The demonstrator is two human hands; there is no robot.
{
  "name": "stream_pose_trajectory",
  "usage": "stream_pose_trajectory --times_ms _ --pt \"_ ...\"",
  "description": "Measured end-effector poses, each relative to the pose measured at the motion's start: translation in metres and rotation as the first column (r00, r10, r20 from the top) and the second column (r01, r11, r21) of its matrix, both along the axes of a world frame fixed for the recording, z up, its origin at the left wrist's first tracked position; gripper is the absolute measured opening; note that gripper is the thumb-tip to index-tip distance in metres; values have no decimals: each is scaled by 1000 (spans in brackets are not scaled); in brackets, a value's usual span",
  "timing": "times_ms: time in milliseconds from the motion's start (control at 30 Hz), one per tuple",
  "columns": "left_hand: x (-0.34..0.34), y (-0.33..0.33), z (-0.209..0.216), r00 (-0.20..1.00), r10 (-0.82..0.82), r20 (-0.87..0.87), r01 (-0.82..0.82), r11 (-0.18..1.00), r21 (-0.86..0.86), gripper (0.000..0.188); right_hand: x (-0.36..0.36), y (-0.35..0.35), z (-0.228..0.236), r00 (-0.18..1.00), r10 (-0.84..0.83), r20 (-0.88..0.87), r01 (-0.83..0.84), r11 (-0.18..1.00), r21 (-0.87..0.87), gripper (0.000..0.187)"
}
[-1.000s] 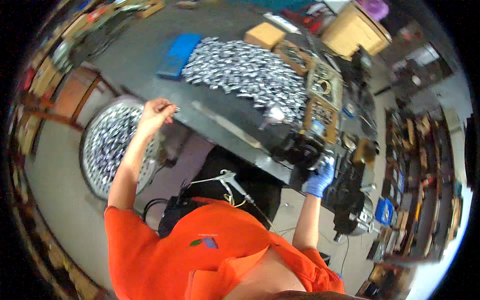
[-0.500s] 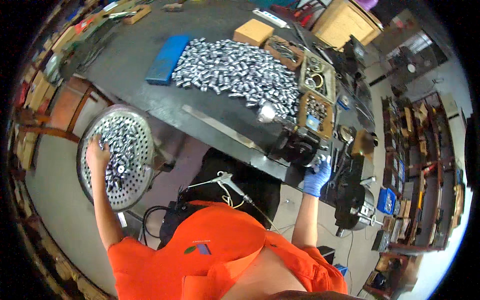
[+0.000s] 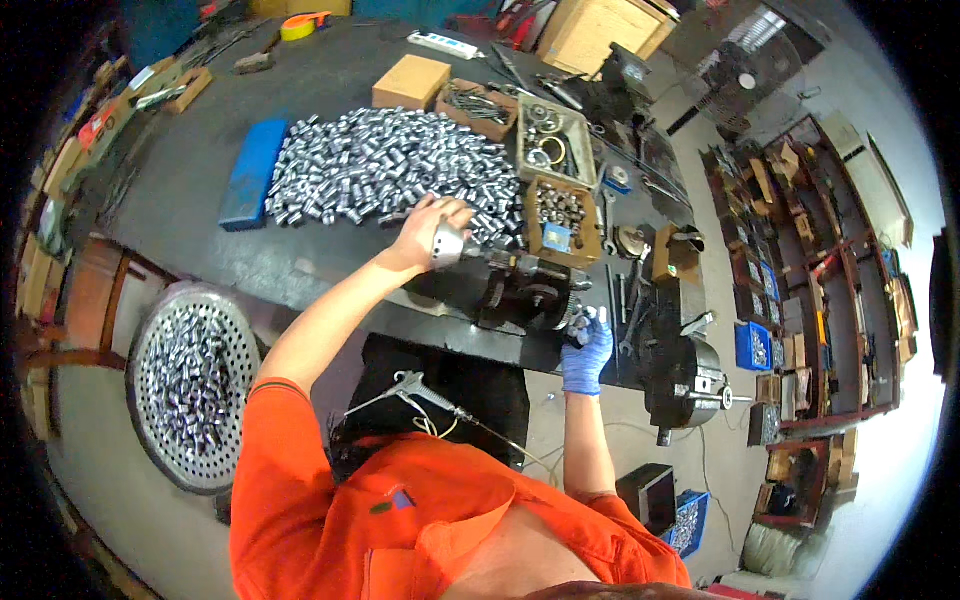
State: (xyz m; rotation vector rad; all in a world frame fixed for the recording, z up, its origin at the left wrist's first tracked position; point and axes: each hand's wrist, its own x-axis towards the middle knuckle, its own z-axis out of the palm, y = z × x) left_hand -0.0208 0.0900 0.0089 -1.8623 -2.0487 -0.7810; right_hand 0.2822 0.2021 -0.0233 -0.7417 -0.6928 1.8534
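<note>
My bare left hand (image 3: pixel 418 240) is at the front edge of a heap of short shiny metal cylinders (image 3: pixel 395 160) on the dark table. Its fingers curl round a silver cone-shaped lamp shade (image 3: pixel 447 245), which hides the palm and part of the fingers. My right hand (image 3: pixel 588 360), in a blue glove, closes on a round metal knob (image 3: pixel 580 325) at the right end of a small black machine (image 3: pixel 525 290), which sits at the table's front edge. At lower left, a round perforated metal tray (image 3: pixel 150 330) bears more of the cylinders, with no hand on it.
Behind the machine stands a wooden box of small metal parts (image 3: pixel 560 212), beside a pale tray with rings (image 3: pixel 535 130). A long blue box (image 3: pixel 253 175) borders the heap. An air blow gun (image 3: pixel 410 385) hangs before me. A black vise-like machine (image 3: pixel 690 380) stands at right.
My left hand has left the perforated tray and come across to the lamp shade beside the heap. My right hand stays at the machine's knob. The view has shifted to the right.
</note>
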Motion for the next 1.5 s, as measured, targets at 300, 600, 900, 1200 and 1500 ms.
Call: stream_pose_trajectory --times_ms 300,600,900,1200,1500 --pt "13 93 -2 996 -8 -90 -9 981 -193 57 -1 -6 7 999 8 -43 -11 998 -62 24" --pt "14 90 -9 980 -18 -196 -23 979 -205 37 0 -10 14 999 11 -53 -13 1000 -21 24" --pt "2 41 -12 982 -139 -131 123 985 -120 22 7 -11 12 998 40 -53 -41 999 -28 25" --pt "-20 -28 -4 979 -203 27 204 977 -59 33 9 -14 14 999 27 -22 -27 1000 6 25" --pt "-27 -69 -1 968 -246 -50 239 964 -115 21 10 -12 14 998 67 2 -67 998 19 24"
